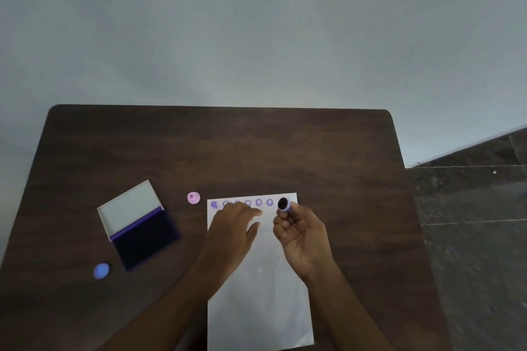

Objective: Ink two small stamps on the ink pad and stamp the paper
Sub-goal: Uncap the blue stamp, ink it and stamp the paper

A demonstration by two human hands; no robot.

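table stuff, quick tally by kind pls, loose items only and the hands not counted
Stamps: 2, a pink stamp standing on the table and a stamp held in the right hand, inked face up
Ink pad, lid open: 1
Sheet of paper: 1
Blue cap: 1
Total: 5
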